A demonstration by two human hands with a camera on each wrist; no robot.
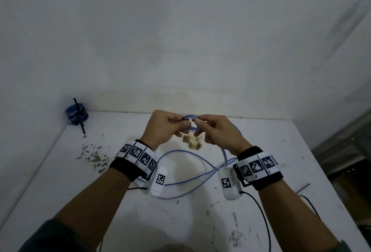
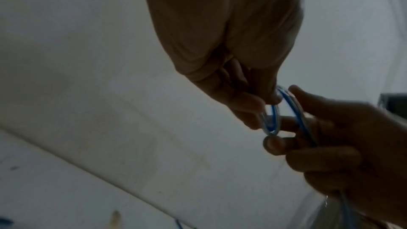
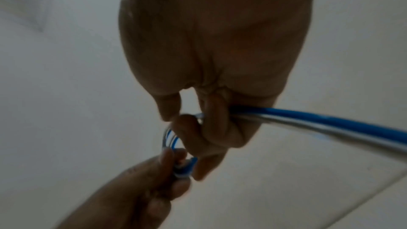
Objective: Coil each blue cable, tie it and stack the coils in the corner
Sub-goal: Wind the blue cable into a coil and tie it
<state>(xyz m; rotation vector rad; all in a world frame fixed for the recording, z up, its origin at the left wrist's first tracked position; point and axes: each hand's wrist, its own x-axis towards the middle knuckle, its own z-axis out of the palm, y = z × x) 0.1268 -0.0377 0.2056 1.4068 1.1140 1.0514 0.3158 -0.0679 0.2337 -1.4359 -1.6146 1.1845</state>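
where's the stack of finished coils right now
In the head view, the stack of coils sits in the far left corner of the table, against the wall, well left of both hands.

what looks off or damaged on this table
The white table has chipped, flaking patches near its left edge and a brown scorch-like stain just below the hands. Scuffs mark the near side. The cable work itself looks orderly.

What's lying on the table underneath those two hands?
Under the left hand and right hand, loose loops of the blue cable lie on the white table, beside a brown stain. The wrists hide parts of the loops.
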